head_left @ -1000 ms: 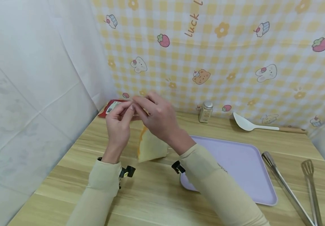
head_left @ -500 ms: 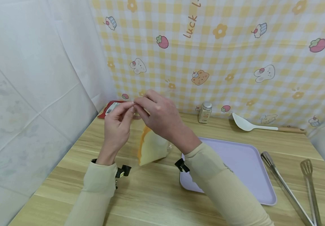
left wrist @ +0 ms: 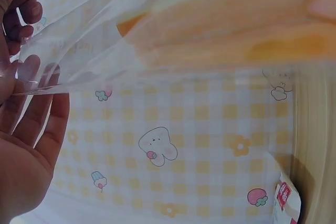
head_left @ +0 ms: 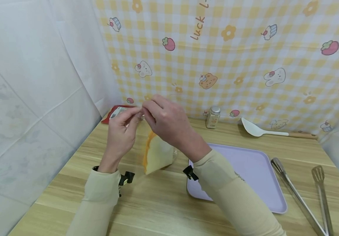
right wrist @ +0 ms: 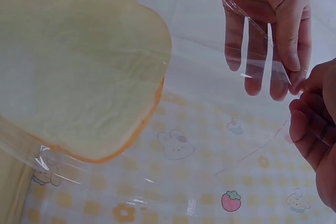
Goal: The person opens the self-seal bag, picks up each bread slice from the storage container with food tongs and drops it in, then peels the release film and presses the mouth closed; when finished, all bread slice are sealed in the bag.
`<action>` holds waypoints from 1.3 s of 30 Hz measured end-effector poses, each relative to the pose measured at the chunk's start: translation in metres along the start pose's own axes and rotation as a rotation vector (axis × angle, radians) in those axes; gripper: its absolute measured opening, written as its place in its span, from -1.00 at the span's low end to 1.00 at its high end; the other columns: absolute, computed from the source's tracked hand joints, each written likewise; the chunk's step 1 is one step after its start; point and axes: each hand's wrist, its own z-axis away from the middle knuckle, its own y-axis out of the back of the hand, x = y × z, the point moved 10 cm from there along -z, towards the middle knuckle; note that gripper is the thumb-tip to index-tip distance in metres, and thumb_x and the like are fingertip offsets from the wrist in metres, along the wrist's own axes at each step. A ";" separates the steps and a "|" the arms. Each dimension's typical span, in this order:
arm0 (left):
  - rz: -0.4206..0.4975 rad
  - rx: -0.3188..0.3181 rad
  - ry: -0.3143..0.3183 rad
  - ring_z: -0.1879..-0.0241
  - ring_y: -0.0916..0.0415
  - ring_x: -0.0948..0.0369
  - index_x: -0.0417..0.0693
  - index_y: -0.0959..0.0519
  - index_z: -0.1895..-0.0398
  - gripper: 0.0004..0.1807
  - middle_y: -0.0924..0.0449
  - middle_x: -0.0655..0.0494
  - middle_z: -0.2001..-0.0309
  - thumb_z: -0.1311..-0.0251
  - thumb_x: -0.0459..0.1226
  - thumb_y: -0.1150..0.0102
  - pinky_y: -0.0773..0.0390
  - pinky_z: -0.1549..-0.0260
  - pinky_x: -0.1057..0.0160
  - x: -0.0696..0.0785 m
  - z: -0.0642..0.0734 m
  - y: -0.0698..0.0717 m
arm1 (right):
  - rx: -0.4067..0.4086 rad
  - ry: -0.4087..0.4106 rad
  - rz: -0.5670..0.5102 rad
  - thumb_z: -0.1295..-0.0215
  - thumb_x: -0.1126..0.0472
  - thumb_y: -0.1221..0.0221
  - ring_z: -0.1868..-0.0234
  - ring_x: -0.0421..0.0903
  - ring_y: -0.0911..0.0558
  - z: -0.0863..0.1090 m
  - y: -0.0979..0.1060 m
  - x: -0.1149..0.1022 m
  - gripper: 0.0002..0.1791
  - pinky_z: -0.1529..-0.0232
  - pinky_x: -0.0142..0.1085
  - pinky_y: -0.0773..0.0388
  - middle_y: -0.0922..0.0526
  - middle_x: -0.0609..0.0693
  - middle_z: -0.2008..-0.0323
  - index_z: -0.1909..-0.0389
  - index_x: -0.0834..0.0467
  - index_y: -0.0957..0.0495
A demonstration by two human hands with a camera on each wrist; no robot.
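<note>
A clear plastic bag [right wrist: 199, 72] with bread slices [head_left: 159, 154] inside hangs below both hands, over the wooden table. Pale crumb and an orange-brown crust show through the film. My left hand [head_left: 120, 136] pinches the bag's gathered top edge between thumb and forefinger. Right beside it, fingertips close to the left ones, my right hand [head_left: 168, 121] pinches the same edge. In the left wrist view, the bread [left wrist: 226, 30] lies sideways inside the stretched film. The exact pinch point is partly hidden behind the fingers in the head view.
A lilac tray [head_left: 255, 167] lies to the right, partly under the right forearm. Behind it stand a seasoning jar [head_left: 213, 118] and a white spatula [head_left: 255, 128]. Metal tongs [head_left: 297, 193] lie at far right. A red packet [head_left: 114, 113] rests at back left.
Both hands keep pinching the bag's top; their fingertips have shifted slightly right. The left wrist has moved a little left. The bread has swung only slightly.
</note>
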 end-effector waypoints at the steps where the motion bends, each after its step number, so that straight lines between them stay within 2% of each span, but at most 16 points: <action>1: 0.004 0.000 -0.001 0.19 -0.65 0.42 -0.51 -0.69 0.05 -0.83 -0.73 -0.38 0.16 -0.41 -0.60 -0.14 -0.64 0.08 0.49 0.000 0.000 0.000 | -0.002 -0.007 -0.003 -0.51 0.30 -0.20 0.45 -0.13 -0.61 0.000 0.000 0.001 -0.85 0.45 -0.35 -0.59 -0.66 0.03 0.36 0.25 0.22 -0.72; 7: 0.023 -0.001 0.009 0.15 -0.66 0.47 -0.49 -0.69 0.00 -0.79 -0.73 -0.42 0.13 -0.43 -0.59 -0.11 -0.65 0.05 0.48 0.002 0.001 0.000 | -0.017 -0.013 -0.045 -0.47 0.27 -0.29 0.42 -0.14 -0.62 0.002 0.002 0.002 -0.91 0.41 -0.34 -0.59 -0.68 0.03 0.30 0.19 0.21 -0.73; 13: -0.083 -0.036 -0.034 0.08 -0.65 0.50 -0.44 -0.72 0.00 -0.80 -0.78 -0.30 0.07 -0.38 -0.56 -0.21 -0.62 0.01 0.51 0.008 0.000 -0.001 | -0.034 0.027 -0.004 -0.48 0.27 -0.29 0.43 -0.15 -0.62 0.004 0.004 -0.001 -0.90 0.42 -0.35 -0.59 -0.68 0.00 0.33 0.24 0.17 -0.75; 15: -0.127 -0.050 -0.054 0.07 -0.70 0.40 -0.42 -0.73 0.00 -0.79 -0.80 -0.27 0.06 -0.37 -0.55 -0.24 -0.61 0.00 0.52 0.011 0.000 -0.002 | -0.031 0.050 0.031 -0.48 0.28 -0.27 0.47 -0.15 -0.61 0.005 0.005 -0.003 -0.88 0.45 -0.35 -0.57 -0.67 0.00 0.36 0.26 0.17 -0.75; 20: -0.191 -0.075 -0.106 0.05 -0.78 -0.03 -0.42 -0.73 -0.01 -0.79 -0.80 -0.26 0.05 -0.38 -0.54 -0.24 -0.58 -0.07 0.54 0.018 0.000 -0.005 | -0.006 0.089 0.083 -0.46 0.32 -0.25 0.53 -0.15 -0.58 0.008 0.004 -0.006 -0.86 0.54 -0.36 -0.51 -0.65 -0.01 0.42 0.30 0.18 -0.74; 25: -0.201 -0.082 -0.132 0.05 -0.78 -0.10 -0.41 -0.74 0.03 -0.81 -0.80 -0.25 0.05 -0.38 -0.54 -0.23 -0.57 -0.08 0.54 0.019 0.001 -0.006 | 0.014 0.077 0.056 -0.39 0.39 -0.22 0.57 -0.15 -0.52 0.009 0.006 -0.005 -0.86 0.58 -0.37 -0.44 -0.62 0.00 0.48 0.36 0.20 -0.71; 29: -0.175 -0.083 -0.105 0.06 -0.78 -0.02 -0.40 -0.74 0.04 -0.82 -0.80 -0.24 0.04 -0.38 -0.55 -0.23 -0.60 -0.06 0.52 0.017 0.001 -0.006 | 0.019 0.035 -0.011 -0.36 0.40 -0.24 0.53 -0.15 -0.57 0.007 0.006 0.000 -0.90 0.48 -0.39 -0.55 -0.66 0.02 0.44 0.32 0.24 -0.72; 35: -0.123 -0.089 -0.029 0.06 -0.68 0.41 -0.36 -0.74 0.00 -0.80 -0.80 -0.20 0.04 -0.44 -0.52 -0.18 -0.61 -0.02 0.50 0.013 0.000 -0.006 | 0.022 -0.051 -0.141 -0.37 0.40 -0.26 0.40 -0.13 -0.68 0.011 0.003 0.011 -0.92 0.35 -0.45 -0.64 -0.70 0.07 0.36 0.23 0.29 -0.73; 39: -0.102 -0.090 -0.004 0.06 -0.64 0.50 -0.36 -0.74 -0.01 -0.79 -0.80 -0.21 0.04 -0.44 -0.51 -0.18 -0.62 -0.01 0.50 0.011 0.000 -0.005 | 0.016 -0.098 -0.222 -0.37 0.40 -0.27 0.38 -0.11 -0.68 0.012 0.003 0.015 -0.92 0.33 -0.45 -0.67 -0.68 0.09 0.36 0.21 0.31 -0.72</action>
